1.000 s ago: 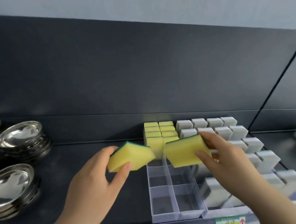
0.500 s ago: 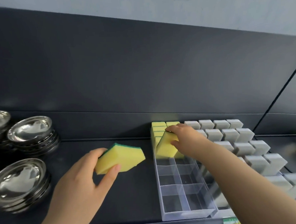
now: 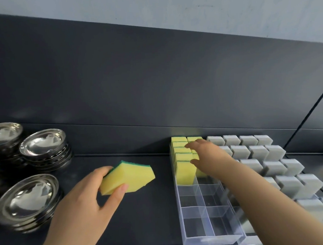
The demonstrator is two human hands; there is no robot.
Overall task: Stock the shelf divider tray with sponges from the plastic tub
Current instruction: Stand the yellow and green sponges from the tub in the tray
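My left hand holds a yellow sponge with a green scouring side between thumb and fingers, above the dark shelf and left of the tray. The clear plastic divider tray has two columns. Its back cells hold upright yellow sponges; its front cells are empty. My right hand reaches over the tray's right column with fingers and thumb around a yellow sponge that stands in a cell there. That sponge is mostly hidden by the hand. The plastic tub is out of view.
Rows of grey-white sponges fill the trays right of the clear one. Stacks of steel bowls stand at the left. The dark shelf back panel rises right behind the tray.
My right hand carried its sponge from in front of the tray down into the tray's back rows. My left hand with its sponge drifted a little left and lower.
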